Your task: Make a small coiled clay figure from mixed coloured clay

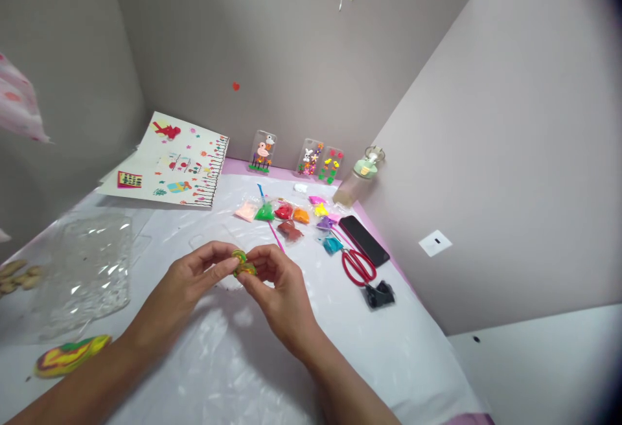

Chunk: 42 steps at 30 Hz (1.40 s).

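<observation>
Between both hands, above the middle of the table, is a small lump of modelling clay (244, 268) swirled in green, yellow and orange. My left hand (204, 273) pinches its upper left side between thumb and fingers. On the other side, my right hand (276, 282) grips the lump with thumb and fingertips. A pale, clear-edged object lies on the sheet beneath the hands, mostly covered by them. Near my left forearm rests a bigger flat piece of marbled clay (72, 356) in yellow, green and dark red.
Several bags of coloured clay (283, 211) lie beyond the hands. To their right are red-handled scissors (358, 267), a phone (364, 240), a black clay bag (380, 295) and a bottle (357, 182). Decorated phone cases (264, 151) lean on the wall. At left sit clear plastic packaging (92, 269) and a sketchbook (168, 162).
</observation>
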Each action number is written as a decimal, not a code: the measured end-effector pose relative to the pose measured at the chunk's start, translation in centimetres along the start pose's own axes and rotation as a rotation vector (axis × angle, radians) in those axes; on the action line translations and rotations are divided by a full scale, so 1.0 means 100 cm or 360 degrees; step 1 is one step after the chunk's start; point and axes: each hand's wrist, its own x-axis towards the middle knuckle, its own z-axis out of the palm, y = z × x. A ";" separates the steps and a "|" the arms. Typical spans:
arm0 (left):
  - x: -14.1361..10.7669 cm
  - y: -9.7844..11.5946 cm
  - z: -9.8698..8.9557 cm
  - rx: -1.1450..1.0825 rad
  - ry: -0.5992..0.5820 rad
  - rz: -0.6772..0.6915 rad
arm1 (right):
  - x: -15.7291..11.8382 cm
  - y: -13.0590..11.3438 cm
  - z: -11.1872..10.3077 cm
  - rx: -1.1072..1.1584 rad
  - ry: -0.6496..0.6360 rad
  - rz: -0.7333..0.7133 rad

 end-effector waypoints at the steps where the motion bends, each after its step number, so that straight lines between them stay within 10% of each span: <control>1: 0.000 0.000 -0.001 0.0023 -0.0001 0.0006 | 0.000 0.000 0.000 -0.0004 -0.0010 -0.0002; 42: -0.002 -0.005 0.006 0.0300 0.0233 0.0309 | 0.008 -0.004 -0.003 0.0642 0.0033 0.0200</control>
